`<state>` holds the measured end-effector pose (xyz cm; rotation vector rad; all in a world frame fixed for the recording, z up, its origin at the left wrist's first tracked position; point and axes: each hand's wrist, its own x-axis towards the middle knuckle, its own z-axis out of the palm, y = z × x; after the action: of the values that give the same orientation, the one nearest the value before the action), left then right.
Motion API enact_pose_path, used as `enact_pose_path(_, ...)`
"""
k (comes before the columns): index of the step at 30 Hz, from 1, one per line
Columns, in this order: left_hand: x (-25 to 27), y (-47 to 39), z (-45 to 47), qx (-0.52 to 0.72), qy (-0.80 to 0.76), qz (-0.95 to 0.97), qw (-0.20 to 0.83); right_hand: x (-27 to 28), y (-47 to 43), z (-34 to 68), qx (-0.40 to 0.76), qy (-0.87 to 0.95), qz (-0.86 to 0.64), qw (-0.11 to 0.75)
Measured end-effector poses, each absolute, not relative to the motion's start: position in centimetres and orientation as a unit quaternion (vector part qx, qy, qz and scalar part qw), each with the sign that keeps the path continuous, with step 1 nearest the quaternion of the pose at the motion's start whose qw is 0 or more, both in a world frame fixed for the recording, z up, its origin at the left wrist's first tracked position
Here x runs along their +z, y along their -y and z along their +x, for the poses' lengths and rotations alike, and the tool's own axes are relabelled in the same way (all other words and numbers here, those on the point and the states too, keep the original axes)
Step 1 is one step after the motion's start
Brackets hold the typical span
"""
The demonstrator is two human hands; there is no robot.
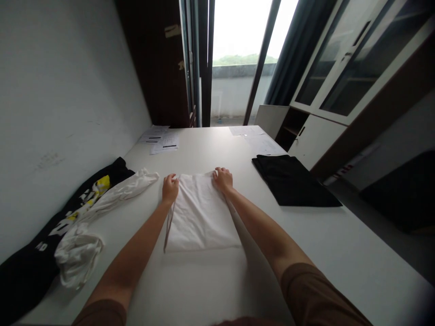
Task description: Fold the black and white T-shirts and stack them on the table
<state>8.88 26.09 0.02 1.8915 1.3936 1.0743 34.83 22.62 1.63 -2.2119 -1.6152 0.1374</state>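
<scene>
A white garment [203,217], folded into a flat rectangle, lies on the white table [207,285] in front of me. My left hand [170,188] is at its far left corner, fingers curled and closed on the edge. At the far right corner, my right hand [223,179] has its fingers bent over the cloth, gripping it. Light creases run across the garment's top layer, and its near edge rests on the table. The fingertips are partly hidden by the hands and cloth.
A folded black garment [297,181] lies to the right. Along the left wall are a crumpled white cloth [79,256] and a black garment [30,262] with yellow and white print. Papers [165,141] lie at the far left, more sheets [260,141] at the far right.
</scene>
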Motion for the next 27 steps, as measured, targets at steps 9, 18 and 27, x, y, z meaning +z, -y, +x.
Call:
enact_pose_path(9, -3.8, -22.9, 9.8, 0.193, -0.435, 0.876, 0.072, 0.3, -18.2, 37.9, 0.027, 0.537, -0.829, 0.154)
enact_pose_path(18, -4.2, -23.0, 9.3, 0.192, -0.453, 0.868, 0.075, 0.5, -17.6, 37.0, 0.092, 0.532, -0.834, 0.112)
enact_pose_path(27, -4.0, -23.0, 9.4, 0.187, -0.476, 0.856, 0.071, 0.9, -16.8, 34.8, 0.101, 0.582, -0.802, 0.087)
